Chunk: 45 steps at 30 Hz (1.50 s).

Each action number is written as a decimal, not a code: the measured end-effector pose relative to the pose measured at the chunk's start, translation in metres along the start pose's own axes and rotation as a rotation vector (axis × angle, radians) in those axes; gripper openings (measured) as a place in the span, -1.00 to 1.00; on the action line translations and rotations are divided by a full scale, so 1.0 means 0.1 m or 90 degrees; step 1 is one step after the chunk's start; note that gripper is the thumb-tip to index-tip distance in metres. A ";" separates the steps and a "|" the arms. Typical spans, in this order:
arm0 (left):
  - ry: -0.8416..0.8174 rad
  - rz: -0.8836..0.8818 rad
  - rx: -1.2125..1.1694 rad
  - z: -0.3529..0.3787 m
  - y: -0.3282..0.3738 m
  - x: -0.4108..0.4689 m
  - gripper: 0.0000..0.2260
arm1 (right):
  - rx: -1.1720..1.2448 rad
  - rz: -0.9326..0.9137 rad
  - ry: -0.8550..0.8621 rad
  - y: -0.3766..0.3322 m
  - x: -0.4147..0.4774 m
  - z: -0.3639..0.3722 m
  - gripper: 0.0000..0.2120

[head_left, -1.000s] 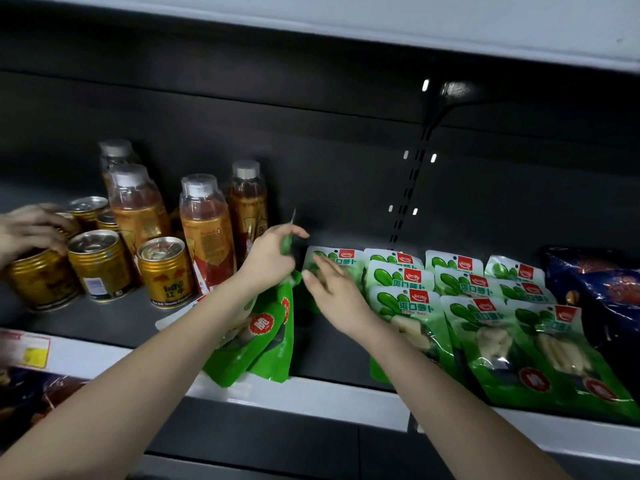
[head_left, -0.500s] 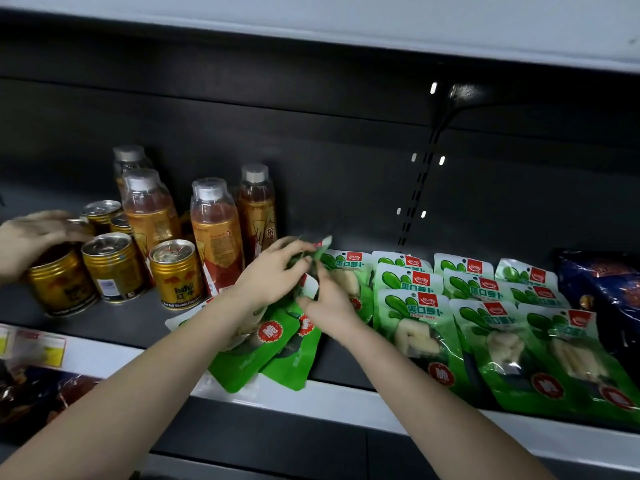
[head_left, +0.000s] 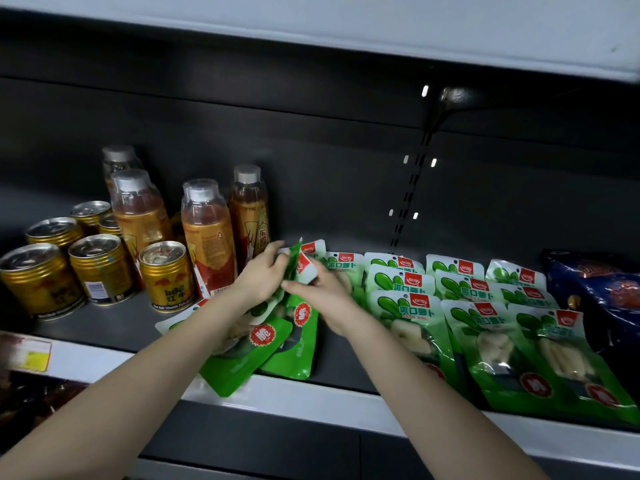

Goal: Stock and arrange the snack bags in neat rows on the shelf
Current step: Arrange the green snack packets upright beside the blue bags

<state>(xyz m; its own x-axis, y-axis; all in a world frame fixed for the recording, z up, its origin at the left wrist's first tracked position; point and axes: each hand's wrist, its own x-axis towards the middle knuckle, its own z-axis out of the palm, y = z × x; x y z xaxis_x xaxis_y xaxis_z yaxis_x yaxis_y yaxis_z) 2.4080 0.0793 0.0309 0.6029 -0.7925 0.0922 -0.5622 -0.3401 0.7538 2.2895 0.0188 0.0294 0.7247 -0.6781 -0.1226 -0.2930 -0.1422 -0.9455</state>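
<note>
— So, what did the two hands hold at that moment?

— The left hand [head_left: 258,278] had its fingers curled round the upper ends of a bunch of green snack bags [head_left: 270,341]. The bags hung down from it, and their lower ends lay over the front edge of the shelf [head_left: 114,327]. The right hand [head_left: 327,297] was touching the left one, and its thumb and fingers pinched the white and red top of one bag [head_left: 305,268] from that bunch.

— And the bags already placed?

— They were just to the right of the right hand. Rows of green snack bags [head_left: 485,327] lay flat there, overlapping one another from the back of the shelf to the front.

— What stood on the other side?

— To the left of the left hand, gold cans [head_left: 166,275] stood upright. Behind them were bottles [head_left: 207,233] of orange drink with grey caps, and the nearest bottle was just beside the left hand. Far to the right, past the rows, was a dark blue bag [head_left: 609,292]. Well to the left of the hands, on the shelf edge, was a price label [head_left: 31,355], too blurred to read.
</note>
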 end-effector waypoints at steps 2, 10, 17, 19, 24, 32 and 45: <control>0.022 -0.022 -0.033 0.02 -0.07 -0.01 -0.64 | 0.024 0.018 0.003 -0.02 0.01 0.07 -0.27; 0.113 -0.016 -0.057 0.01 -0.17 -0.12 -0.70 | 0.004 -0.016 0.175 0.00 0.01 0.29 -0.41; 0.103 0.083 0.024 0.01 -0.16 -0.27 -0.64 | 0.112 -0.059 0.260 0.05 0.00 0.30 -0.49; 0.117 0.088 0.008 0.00 -0.16 -0.26 -0.65 | 0.138 -0.078 0.254 0.03 0.01 0.24 -0.53; 0.132 0.121 -0.012 0.08 -0.07 -0.22 -0.66 | 0.068 -0.104 0.247 0.01 0.10 0.06 -0.70; 0.135 0.162 0.020 0.40 0.32 -0.18 -0.61 | -0.107 -0.181 0.169 -0.06 -0.05 -0.54 -0.77; 0.005 0.017 0.244 -0.23 -0.01 -0.68 -0.60 | -0.844 -0.241 0.071 -0.12 0.13 -0.54 -0.39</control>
<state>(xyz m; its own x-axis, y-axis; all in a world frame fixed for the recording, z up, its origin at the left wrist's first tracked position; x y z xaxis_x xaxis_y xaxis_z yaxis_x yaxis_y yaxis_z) 2.3806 0.1447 0.0388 0.5891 -0.7999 0.1148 -0.7477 -0.4857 0.4528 2.2685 -0.0274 0.0556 0.8573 -0.4898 0.1585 -0.5059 -0.8586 0.0829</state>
